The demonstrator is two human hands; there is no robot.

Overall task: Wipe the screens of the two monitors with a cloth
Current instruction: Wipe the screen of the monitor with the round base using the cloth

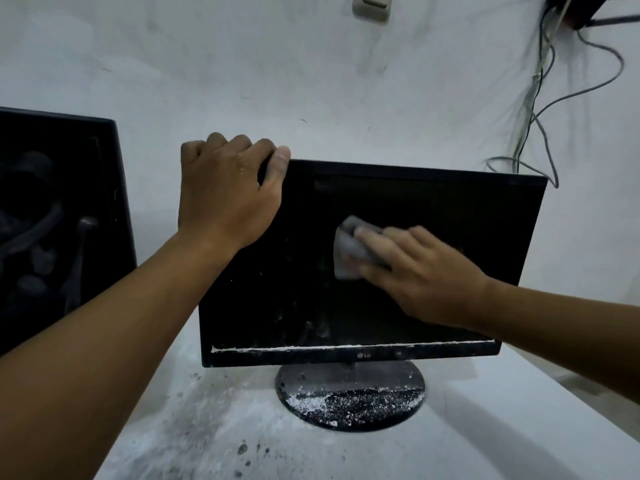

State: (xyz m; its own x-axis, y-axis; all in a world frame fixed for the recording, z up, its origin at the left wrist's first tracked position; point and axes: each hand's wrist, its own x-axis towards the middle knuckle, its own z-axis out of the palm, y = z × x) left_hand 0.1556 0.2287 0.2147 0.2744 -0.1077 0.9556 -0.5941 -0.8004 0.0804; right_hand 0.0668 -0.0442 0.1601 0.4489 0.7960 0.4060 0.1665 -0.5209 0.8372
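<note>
A black LG monitor [433, 202] stands on a round base [349, 396] in the middle of the white table. Its screen is dark, with dust smears low down and a white dust line along the bottom bezel. My left hand [225, 195] grips the monitor's top left corner, thumb over the top edge. My right hand [419, 271] presses a folded grey cloth [349, 251] flat against the middle of the screen. A second black monitor [59, 220] stands at the left edge, partly cut off by the frame, its screen reflecting the room.
The white table [502, 427] carries white dust and dark specks in front of the base. The white wall behind holds a light switch [372, 6]. Several loose cables [540, 109] hang down the wall at the upper right, behind the monitor's right corner.
</note>
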